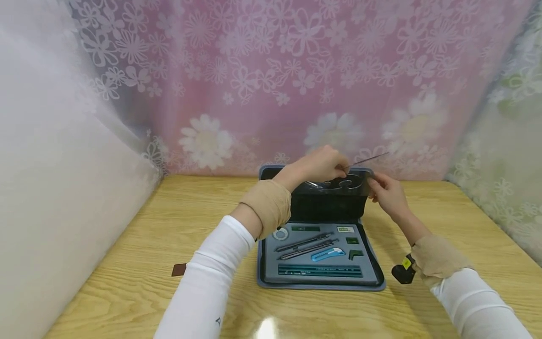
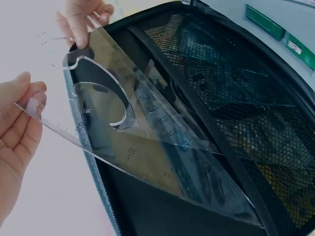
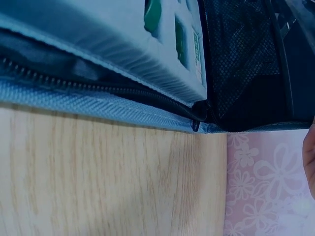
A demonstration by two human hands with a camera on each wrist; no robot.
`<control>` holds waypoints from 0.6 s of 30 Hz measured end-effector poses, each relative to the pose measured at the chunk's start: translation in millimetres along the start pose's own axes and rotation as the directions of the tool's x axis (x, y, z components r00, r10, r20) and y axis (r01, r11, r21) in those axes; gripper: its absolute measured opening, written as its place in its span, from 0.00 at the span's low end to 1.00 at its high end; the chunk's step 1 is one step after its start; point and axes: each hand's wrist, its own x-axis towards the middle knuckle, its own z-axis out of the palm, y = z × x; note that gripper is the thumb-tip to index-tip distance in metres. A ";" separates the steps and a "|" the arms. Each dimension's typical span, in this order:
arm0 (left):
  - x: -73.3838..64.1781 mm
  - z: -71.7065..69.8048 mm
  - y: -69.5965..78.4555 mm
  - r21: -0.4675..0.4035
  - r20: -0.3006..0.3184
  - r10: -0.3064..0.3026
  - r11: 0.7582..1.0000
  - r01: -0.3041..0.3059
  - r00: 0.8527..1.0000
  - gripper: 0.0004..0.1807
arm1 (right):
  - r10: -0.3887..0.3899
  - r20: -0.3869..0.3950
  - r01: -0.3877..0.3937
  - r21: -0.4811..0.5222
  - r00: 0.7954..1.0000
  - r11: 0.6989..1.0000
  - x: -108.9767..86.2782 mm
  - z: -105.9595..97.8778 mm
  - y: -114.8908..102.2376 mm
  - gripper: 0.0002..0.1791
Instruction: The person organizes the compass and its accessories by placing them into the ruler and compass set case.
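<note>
My left hand (image 1: 323, 162) is raised over the upright lid of a blue zip case (image 1: 322, 287). Its thumb and fingers pinch a corner of a clear curved ruler (image 2: 142, 173) with printed numbers and a hooked cutout. In the left wrist view, the ruler's other end lies against the dark mesh pocket (image 2: 236, 98) inside the lid. At the lid's upper right corner, my right hand (image 1: 387, 190) grips the edge between thumb and fingers. The right wrist view catches only part of that hand, at its right edge.
The case's grey tray (image 1: 271, 273) holds green pencils (image 1: 319, 270), a blue cutter (image 1: 328, 254), two compasses (image 1: 305, 245) and a round tape roll (image 1: 280, 233). A black-and-yellow tape measure (image 1: 404, 270) lies right of the case. Left on the wooden table (image 1: 139, 263) is a brown piece (image 1: 179, 270).
</note>
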 end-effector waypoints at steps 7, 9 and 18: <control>-2.4 -13.3 -4.6 -0.080 -0.010 -0.014 0.997 0.013 1.000 0.06 | 0.037 -0.003 -0.037 -0.014 0.999 0.999 8.8 0.2 26.6 0.16; -3.0 -17.4 -5.7 -0.088 -0.027 -0.016 0.996 0.013 1.000 0.07 | 0.045 -0.001 -0.045 -0.033 0.999 0.998 10.0 -0.1 31.6 0.17; -12.4 -16.5 -18.0 -0.133 -0.056 -0.032 0.991 0.024 0.998 0.06 | 0.026 0.001 -0.026 -0.035 1.000 0.999 9.9 0.9 36.4 0.18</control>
